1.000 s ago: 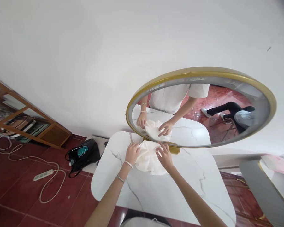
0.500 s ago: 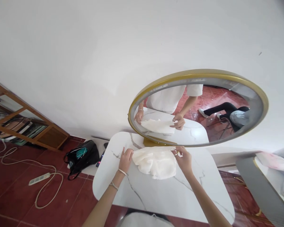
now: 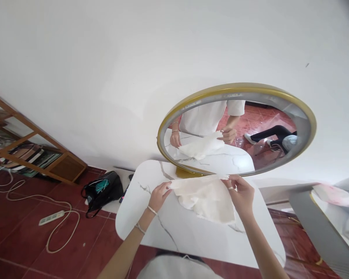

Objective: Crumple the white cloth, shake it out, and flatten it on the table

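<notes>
A thin white cloth (image 3: 206, 199) is stretched between my two hands over a white marbled table (image 3: 192, 240). My left hand (image 3: 159, 196) pinches its left corner between thumb and fingers. At the upper right corner, my right hand (image 3: 240, 193), with a ring on one finger, grips the cloth's edge. The top edge runs nearly straight between the hands, and the lower part hangs in loose folds. Both hands and the cloth are reflected in the round mirror (image 3: 203, 116).
The gold-framed mirror stands at the table's back, by the wall. A black bag (image 3: 104, 192), a power strip (image 3: 51, 218) with its cable and a wooden shelf (image 3: 66, 166) are on the left. A grey cabinet (image 3: 317, 228) stands right. The mirror reflects a seated person's legs.
My right hand has moved right and slightly up, pulling the cloth wider and flatter. My left hand has shifted slightly right. The view has shifted a little.
</notes>
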Motion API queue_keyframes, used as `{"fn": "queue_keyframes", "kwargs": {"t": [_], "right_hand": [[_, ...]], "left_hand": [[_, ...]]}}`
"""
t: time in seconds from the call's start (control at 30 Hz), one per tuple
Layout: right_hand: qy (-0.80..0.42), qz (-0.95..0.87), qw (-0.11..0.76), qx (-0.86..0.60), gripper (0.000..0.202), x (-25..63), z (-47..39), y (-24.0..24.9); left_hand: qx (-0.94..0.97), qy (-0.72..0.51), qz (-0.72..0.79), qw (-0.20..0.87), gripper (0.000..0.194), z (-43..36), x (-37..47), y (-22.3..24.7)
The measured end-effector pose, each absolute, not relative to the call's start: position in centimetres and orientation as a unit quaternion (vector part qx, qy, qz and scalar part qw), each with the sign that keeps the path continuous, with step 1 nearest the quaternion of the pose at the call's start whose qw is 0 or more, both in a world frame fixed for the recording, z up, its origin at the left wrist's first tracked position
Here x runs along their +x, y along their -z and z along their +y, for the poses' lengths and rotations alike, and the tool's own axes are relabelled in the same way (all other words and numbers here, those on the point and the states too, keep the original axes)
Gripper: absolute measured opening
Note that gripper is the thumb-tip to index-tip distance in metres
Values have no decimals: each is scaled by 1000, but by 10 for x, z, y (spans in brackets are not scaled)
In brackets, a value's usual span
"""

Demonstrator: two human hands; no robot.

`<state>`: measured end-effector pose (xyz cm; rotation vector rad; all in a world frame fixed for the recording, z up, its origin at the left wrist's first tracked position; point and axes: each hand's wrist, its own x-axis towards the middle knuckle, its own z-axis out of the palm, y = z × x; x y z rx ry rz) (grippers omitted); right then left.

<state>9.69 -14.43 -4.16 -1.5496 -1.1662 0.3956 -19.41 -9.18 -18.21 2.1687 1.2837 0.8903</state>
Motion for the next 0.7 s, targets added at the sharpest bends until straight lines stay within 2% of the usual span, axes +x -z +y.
{"fn": "queue_keyframes", "kwargs": {"t": [0.23, 0.37, 0.47, 0.6, 0.7], "right_hand": [[-186, -508, 593, -596, 19, 108, -158, 29], [-160, -510, 598, -597, 19, 129, -170, 19], [-155, -511, 563, -630, 21, 154, -188, 10], [-237, -534, 466, -664, 23, 180, -221, 0], [-280, -525, 483, -642, 22, 188, -239, -1]], "left_hand": [[804, -300, 472, 203, 24, -95, -169, 171], [795, -343, 447, 223, 22, -97, -163, 154], [780, -397, 424, 233, 16, -100, -171, 123], [798, -385, 405, 228, 12, -109, -196, 65], [828, -331, 377, 251, 14, -117, -210, 28]]}}
